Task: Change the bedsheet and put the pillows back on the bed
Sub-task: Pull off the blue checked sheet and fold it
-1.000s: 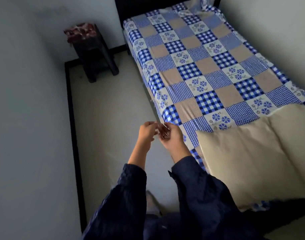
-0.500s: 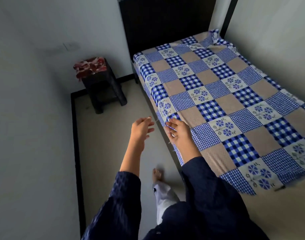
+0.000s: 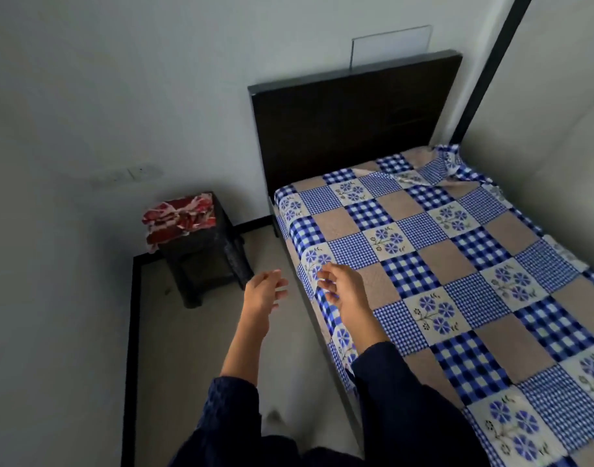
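Note:
A blue, white and tan checked bedsheet (image 3: pixel 457 264) with flower squares covers the bed, rumpled at the far right corner by the headboard. My right hand (image 3: pixel 339 291) hovers over the sheet's left edge, fingers loosely spread and holding nothing. Over the floor just left of the bed hangs my left hand (image 3: pixel 263 294), fingers relaxed and empty. No pillow shows in this view.
A dark headboard (image 3: pixel 352 123) stands against the far wall. A small dark stool (image 3: pixel 218 257) with a folded red patterned cloth (image 3: pixel 179 217) on top sits in the corner left of the bed. A narrow strip of floor (image 3: pixel 194 348) runs between wall and bed.
The view has swung up toward the headboard, and the cream pillows seen a second ago have dropped out of frame. My hands have parted, and the right hand has slid along the sheet's edge.

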